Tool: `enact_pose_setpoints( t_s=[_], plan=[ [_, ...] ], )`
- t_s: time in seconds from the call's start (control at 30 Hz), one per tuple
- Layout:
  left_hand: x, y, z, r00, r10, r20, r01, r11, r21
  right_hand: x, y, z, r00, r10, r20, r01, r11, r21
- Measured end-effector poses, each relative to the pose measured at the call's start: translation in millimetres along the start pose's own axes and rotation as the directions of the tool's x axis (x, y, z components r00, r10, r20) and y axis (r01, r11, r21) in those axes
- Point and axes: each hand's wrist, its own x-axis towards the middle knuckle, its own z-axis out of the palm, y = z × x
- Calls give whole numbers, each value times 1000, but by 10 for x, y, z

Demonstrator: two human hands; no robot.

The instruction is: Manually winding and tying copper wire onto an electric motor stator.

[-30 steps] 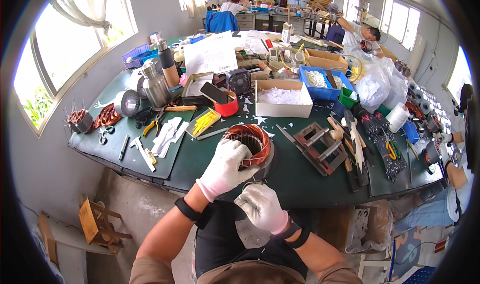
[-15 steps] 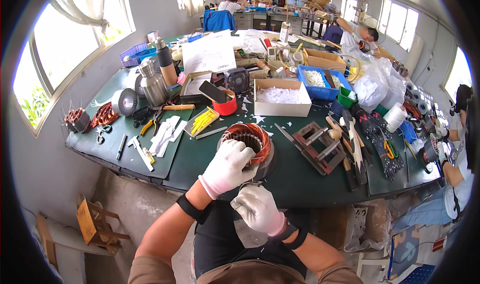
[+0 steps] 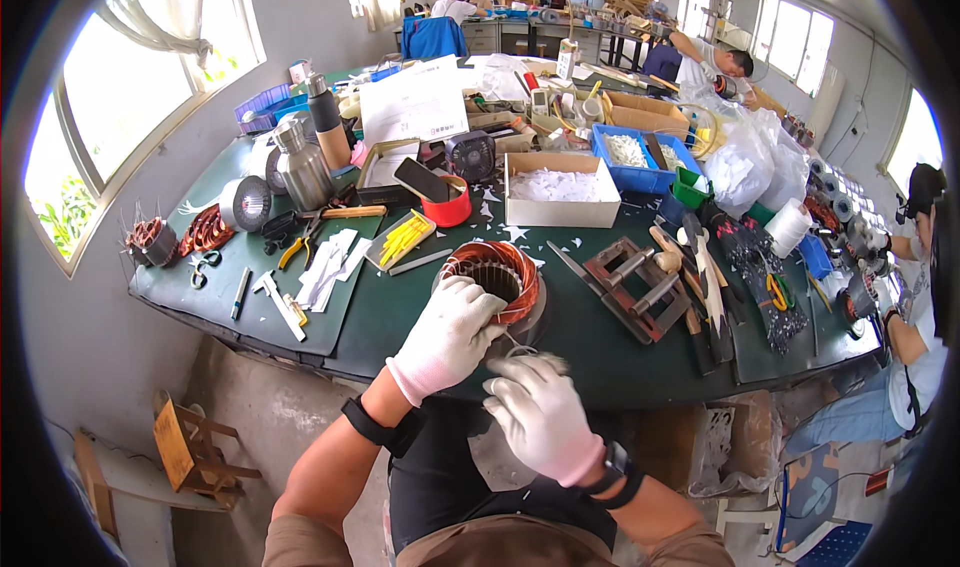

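The person's left hand (image 3: 449,330), in a white glove, lies at the near left rim of a copper wire ring (image 3: 524,302), which stands just above the middle of the frame on a green table (image 3: 590,367); its fingers are curled close together against the rim, though whether they grip the wire cannot be told; the right hand (image 3: 540,407), gloved too, is lower and to the right, apart from the ring, with fingers bent and partly blurred; a thin pale cord (image 3: 514,346) loops between the ring and this hand, and whether the fingers pinch it cannot be told.

Right of the ring lies a metal frame (image 3: 672,323) with two bars; above the ring stand a red tub (image 3: 455,209) with a phone (image 3: 421,179) resting across its top, and a white box (image 3: 560,214) of paper bits; to the upper left of the ring, yellow sticks (image 3: 405,238) lie in a small tray, with white paper strips (image 3: 325,275) farther left, pliers (image 3: 297,254) just above those and scissors (image 3: 203,269) near the table's left edge; a spool of white thread (image 3: 790,226) stands at the right of the frame.
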Motion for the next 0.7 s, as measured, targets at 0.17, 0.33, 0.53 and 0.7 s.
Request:
enact_pose_setpoints(
  t_s=[0.17, 0.33, 0.53, 0.7],
  plan=[
    [-38, -71, -17, 998, 48, -32, -46, 998, 36, -174, 97, -360, 974, 122, -193, -68, 962, 265],
    [-53, -91, -23, 993, 70, -92, -67, 997, 39, -278, 532, 34, 800, 598, 40, -573, 742, 348],
    [-36, -107, -73, 997, 61, -39, -61, 998, 16, -79, 532, 302, 975, 218, -42, -219, 975, -23],
    [118, -216, -246, 992, -26, 120, 38, 994, -101, 153, 671, 215, 921, 306, 241, -365, 893, 263]
  ],
)
